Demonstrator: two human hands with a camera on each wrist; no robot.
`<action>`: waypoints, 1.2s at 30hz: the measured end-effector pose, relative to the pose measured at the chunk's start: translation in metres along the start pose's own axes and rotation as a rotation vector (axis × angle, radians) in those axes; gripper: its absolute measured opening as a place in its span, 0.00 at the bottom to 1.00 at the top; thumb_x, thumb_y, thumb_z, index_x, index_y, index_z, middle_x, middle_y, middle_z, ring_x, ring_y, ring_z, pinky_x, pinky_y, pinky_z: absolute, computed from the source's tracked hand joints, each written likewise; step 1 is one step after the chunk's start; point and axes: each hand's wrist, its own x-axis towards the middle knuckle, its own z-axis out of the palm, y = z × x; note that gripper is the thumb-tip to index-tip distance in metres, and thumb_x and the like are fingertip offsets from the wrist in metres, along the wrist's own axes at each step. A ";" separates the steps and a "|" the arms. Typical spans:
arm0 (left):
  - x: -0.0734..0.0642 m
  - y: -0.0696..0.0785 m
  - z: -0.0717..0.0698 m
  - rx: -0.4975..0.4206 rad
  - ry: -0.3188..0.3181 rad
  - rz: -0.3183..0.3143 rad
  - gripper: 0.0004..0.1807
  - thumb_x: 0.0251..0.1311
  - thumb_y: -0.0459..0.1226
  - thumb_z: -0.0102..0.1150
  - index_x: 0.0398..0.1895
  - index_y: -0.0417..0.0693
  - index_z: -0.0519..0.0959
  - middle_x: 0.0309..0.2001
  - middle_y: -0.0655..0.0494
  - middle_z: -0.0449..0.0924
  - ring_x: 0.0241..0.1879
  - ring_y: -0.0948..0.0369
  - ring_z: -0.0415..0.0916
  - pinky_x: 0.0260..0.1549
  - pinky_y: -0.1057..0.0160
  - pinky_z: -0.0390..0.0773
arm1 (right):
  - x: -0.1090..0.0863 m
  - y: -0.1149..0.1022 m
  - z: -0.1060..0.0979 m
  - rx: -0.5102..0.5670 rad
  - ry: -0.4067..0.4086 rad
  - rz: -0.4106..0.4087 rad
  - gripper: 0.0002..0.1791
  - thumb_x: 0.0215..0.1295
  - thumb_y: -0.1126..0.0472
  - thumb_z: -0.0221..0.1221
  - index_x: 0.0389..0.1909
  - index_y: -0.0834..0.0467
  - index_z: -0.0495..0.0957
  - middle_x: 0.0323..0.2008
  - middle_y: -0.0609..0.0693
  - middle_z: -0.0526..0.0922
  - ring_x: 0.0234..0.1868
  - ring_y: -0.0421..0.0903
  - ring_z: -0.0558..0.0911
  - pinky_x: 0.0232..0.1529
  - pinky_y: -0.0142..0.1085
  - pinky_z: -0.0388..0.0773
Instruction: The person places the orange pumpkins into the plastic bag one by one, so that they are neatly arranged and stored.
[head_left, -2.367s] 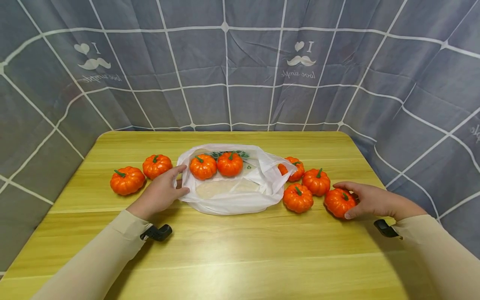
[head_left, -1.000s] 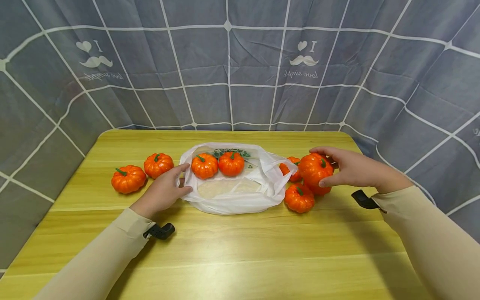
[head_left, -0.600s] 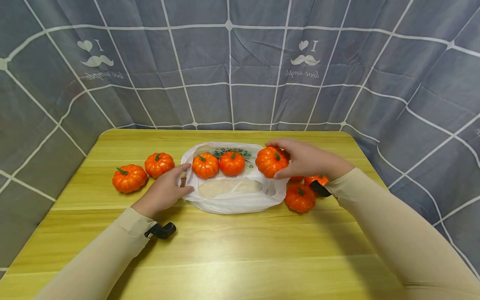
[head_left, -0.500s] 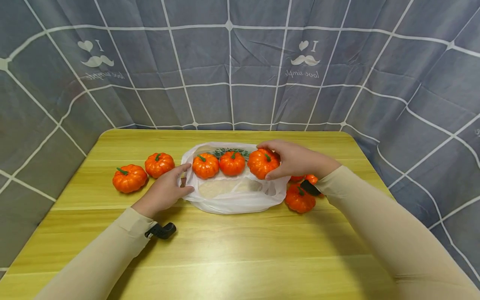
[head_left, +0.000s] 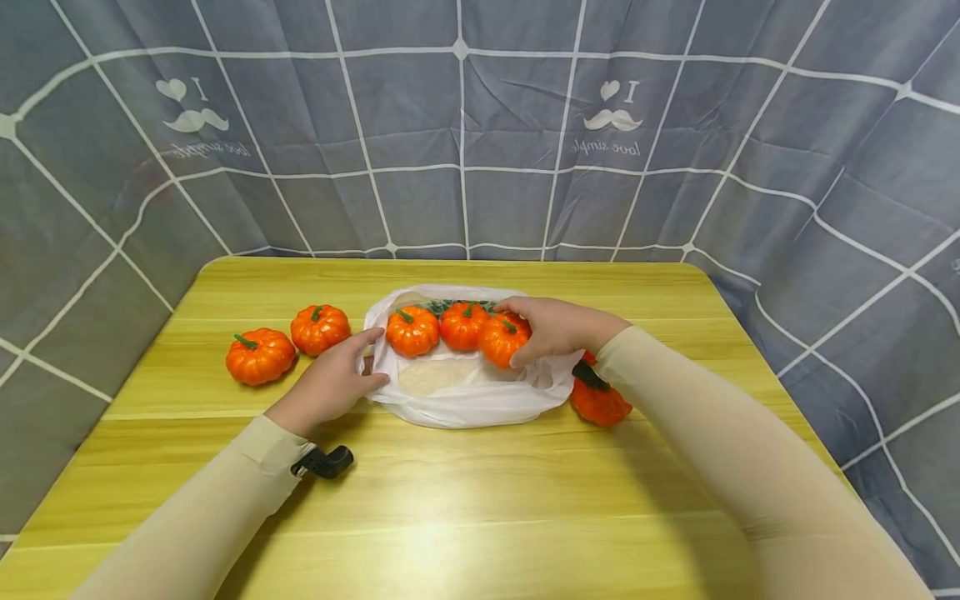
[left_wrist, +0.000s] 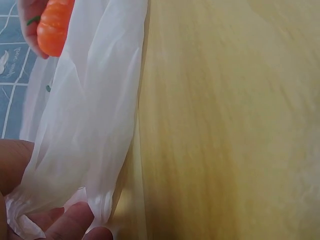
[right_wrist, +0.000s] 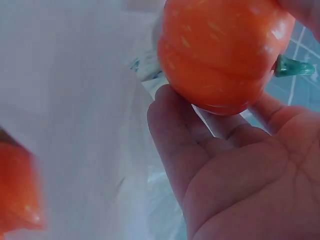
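Note:
A white plastic bag (head_left: 472, 417) lies with its mouth spread wide in mid-table. Two small orange pumpkins with green stems, a left one (head_left: 412, 333) and a middle one (head_left: 461, 327), sit inside it. My left hand (head_left: 330, 385) pinches the bag's left rim; in the left wrist view the bag film (left_wrist: 95, 110) runs between thumb and fingers. Inside the bag's mouth, right of the middle pumpkin, my right hand (head_left: 558, 329) grips another pumpkin (head_left: 502, 340). The right wrist view shows this pumpkin (right_wrist: 225, 55) held between thumb and fingers, its underside partly hidden.
On the wooden table (head_left: 450, 517), a pumpkin (head_left: 260, 357) and a second pumpkin (head_left: 319, 330) stand left of the bag. Right of it, a pumpkin (head_left: 600, 404) shows beneath the right forearm, which covers others. A grey checked curtain (head_left: 510, 150) surrounds the table's back and sides.
My right hand has taken the rightmost pumpkin off the table and carried it left, then down into the bag's mouth. The left hand has stayed at the bag's rim.

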 end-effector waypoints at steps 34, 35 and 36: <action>0.001 0.002 0.000 -0.015 -0.012 -0.011 0.43 0.67 0.40 0.70 0.82 0.41 0.61 0.62 0.38 0.78 0.52 0.47 0.73 0.55 0.49 0.75 | 0.018 0.008 0.000 -0.151 0.055 0.182 0.48 0.62 0.55 0.73 0.81 0.57 0.62 0.77 0.59 0.69 0.74 0.57 0.72 0.78 0.50 0.67; 0.001 0.002 0.000 -0.015 -0.012 -0.010 0.43 0.67 0.40 0.70 0.82 0.41 0.61 0.62 0.38 0.78 0.52 0.47 0.73 0.55 0.49 0.75 | 0.018 0.008 0.001 -0.156 0.059 0.178 0.47 0.63 0.55 0.73 0.80 0.57 0.63 0.77 0.59 0.69 0.75 0.57 0.71 0.78 0.50 0.66; 0.001 0.002 0.000 -0.014 -0.012 -0.010 0.43 0.67 0.40 0.70 0.82 0.41 0.61 0.61 0.38 0.78 0.52 0.47 0.73 0.55 0.49 0.75 | 0.018 0.009 0.001 -0.155 0.065 0.179 0.46 0.62 0.55 0.73 0.79 0.57 0.64 0.76 0.59 0.70 0.74 0.57 0.72 0.78 0.50 0.66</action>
